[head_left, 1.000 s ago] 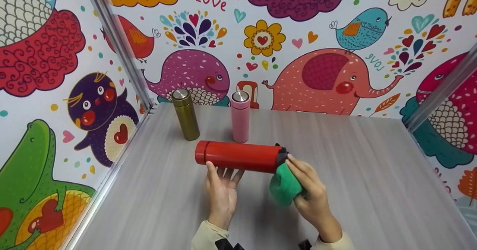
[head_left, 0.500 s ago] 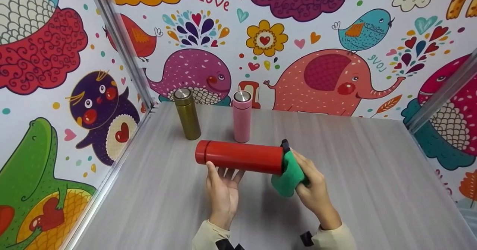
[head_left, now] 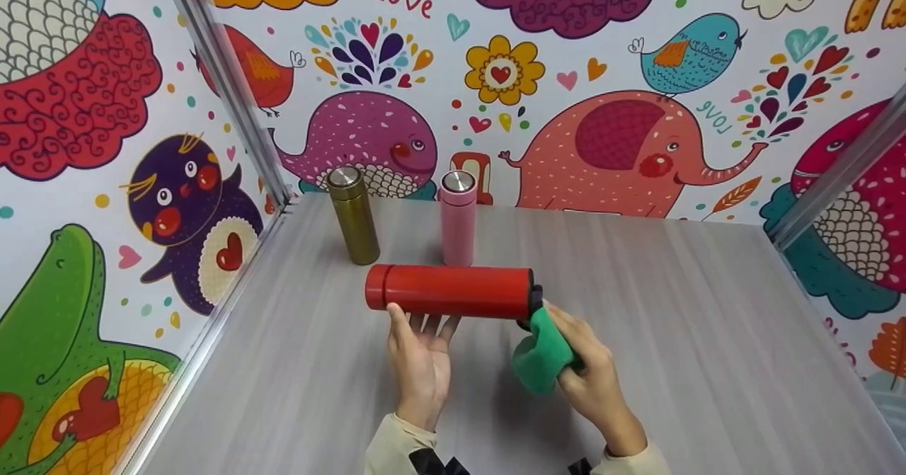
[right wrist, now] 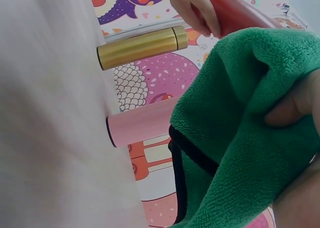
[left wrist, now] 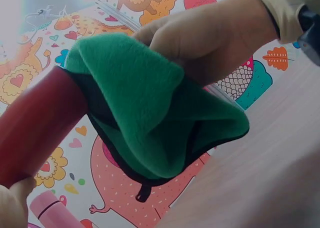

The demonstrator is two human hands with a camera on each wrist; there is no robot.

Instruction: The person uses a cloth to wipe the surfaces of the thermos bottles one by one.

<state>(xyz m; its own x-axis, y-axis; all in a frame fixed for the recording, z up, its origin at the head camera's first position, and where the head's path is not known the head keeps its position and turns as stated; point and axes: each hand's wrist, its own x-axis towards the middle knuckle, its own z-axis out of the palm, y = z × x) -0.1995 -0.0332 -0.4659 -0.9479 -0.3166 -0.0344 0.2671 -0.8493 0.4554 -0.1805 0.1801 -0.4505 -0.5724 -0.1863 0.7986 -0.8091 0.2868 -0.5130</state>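
A red thermos bottle (head_left: 456, 291) lies sideways in the air above the table, its capped end to the left. From below, my left hand (head_left: 422, 376) grips it near the cap, thumb on the near side. A green cloth (head_left: 543, 355) with dark edging is bunched in my right hand (head_left: 596, 379), whose fingers press it at the bottle's base end. In the left wrist view the cloth (left wrist: 130, 93) overlaps that end and hangs down in folds. My right thumb (right wrist: 290, 105) pinches the cloth in the right wrist view, and most of the right fingers are hidden behind it.
Behind the red bottle, a gold thermos bottle (head_left: 356, 220) and a pink one (head_left: 459, 224) stand upright on the grey wood-grain table (head_left: 708, 333). Walls with cartoon animal prints enclose the back and sides, and a metal strip (head_left: 191, 383) runs along the table's left edge.
The right hand's cloth has moved around the bottle's base, first up over it, then back down, leaving the dark rim in view. The bottle has shifted slightly left and up in my left hand.
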